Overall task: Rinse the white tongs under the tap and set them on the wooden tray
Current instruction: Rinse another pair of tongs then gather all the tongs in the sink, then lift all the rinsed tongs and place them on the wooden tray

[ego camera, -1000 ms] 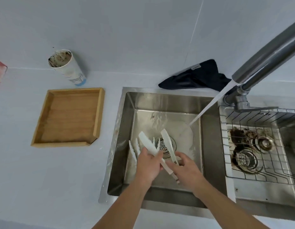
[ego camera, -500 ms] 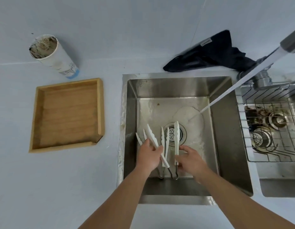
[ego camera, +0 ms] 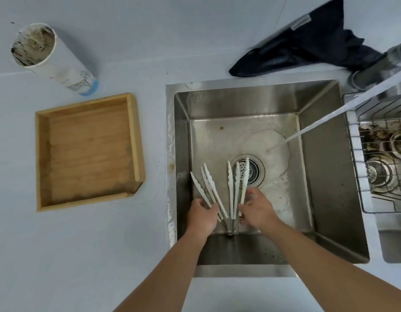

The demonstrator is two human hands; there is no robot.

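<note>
Regripped: both hands (ego camera: 203,216) (ego camera: 258,210) grasping tongs (ego camera: 236,190), tips pointing away; water stream (ego camera: 316,124) off right, wooden tray (ego camera: 88,152) left.

Two tongs (ego camera: 208,190) (ego camera: 237,185) (white), one tray (ego camera: 43,158)

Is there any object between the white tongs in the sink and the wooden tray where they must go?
Nothing visible. The white tongs are in the sink; the wooden tray lies left, with only the sink's rim and bare counter between.
</note>
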